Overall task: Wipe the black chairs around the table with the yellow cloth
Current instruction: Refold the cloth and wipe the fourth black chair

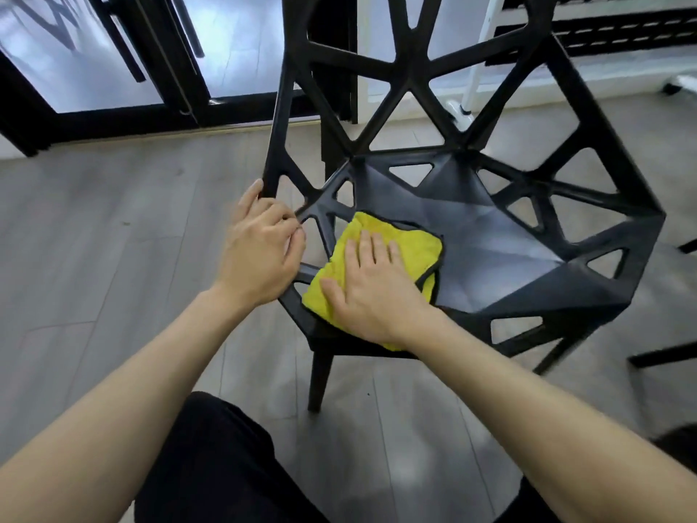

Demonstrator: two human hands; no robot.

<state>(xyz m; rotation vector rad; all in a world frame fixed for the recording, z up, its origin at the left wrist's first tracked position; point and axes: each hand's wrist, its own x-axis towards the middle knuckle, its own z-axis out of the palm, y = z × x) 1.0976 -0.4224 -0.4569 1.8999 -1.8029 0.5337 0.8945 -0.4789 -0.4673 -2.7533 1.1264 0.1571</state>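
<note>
Microfibre yellow cloth (392,254) — soft, limp, best pressed flat — lies under the right hand (371,292), fingers straight, while the left hand (260,251) grips the rigid black chair (490,235) frame.

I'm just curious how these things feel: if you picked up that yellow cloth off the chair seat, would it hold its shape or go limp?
Probably limp: the yellow cloth lies folded in soft layers under the flat right hand. It looks plush, so likely light and grippy rather than slippery on the black chair. Lifted, the folds would probably fall open.
</note>
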